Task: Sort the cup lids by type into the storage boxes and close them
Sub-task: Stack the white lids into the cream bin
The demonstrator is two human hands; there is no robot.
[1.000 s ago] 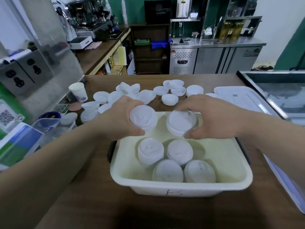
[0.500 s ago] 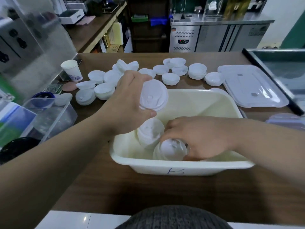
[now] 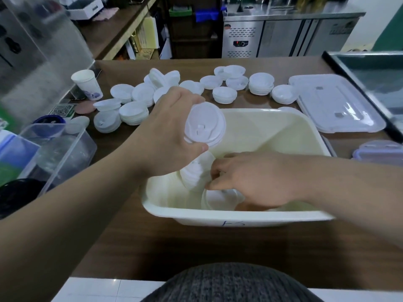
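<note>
Barely shifted in half a second, the right hand (image 3: 257,179) stays low in the cream box (image 3: 239,219), fingers curled round a lid stack (image 3: 220,198) at its near wall; the left hand (image 3: 165,136) grips a second stack of lids (image 3: 205,125) above the box, loose lids (image 3: 224,94) behind

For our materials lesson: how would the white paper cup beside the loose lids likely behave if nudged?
The white paper cup probably slides or tips easily: it stands upright on its narrower base. Its thin wall would likely dent.
</note>
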